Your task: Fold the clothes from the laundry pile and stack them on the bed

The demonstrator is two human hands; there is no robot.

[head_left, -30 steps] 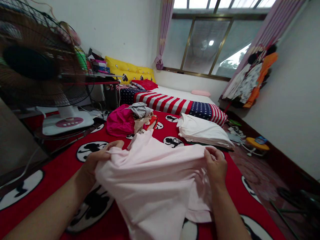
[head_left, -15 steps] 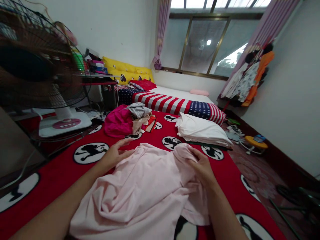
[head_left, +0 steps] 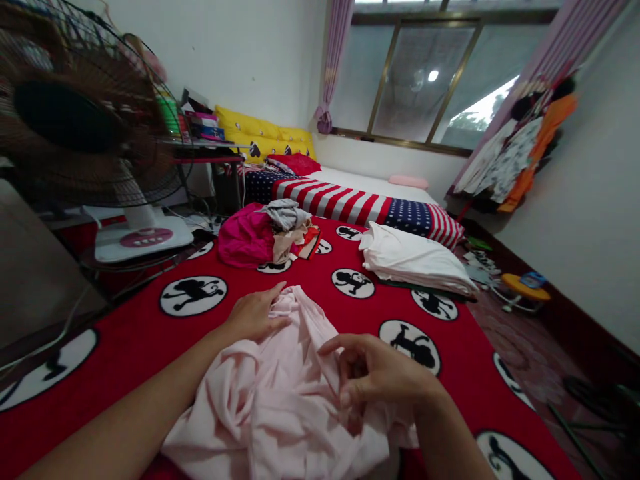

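Observation:
A pale pink garment lies bunched on the red bedspread right in front of me. My left hand rests on the garment's far edge, fingers pressed together on the cloth. My right hand sits over the middle of the garment with its fingers curled, pinching a fold of the pink fabric.
A heap of unfolded clothes with a magenta piece lies further up the bed. A folded white stack lies to its right. A standing fan is at the left. A flag-patterned blanket and hanging clothes are beyond.
The garment was held spread out and raised a second ago; now it lies crumpled on the bed. Both hands have come closer together, the right moving left onto its middle.

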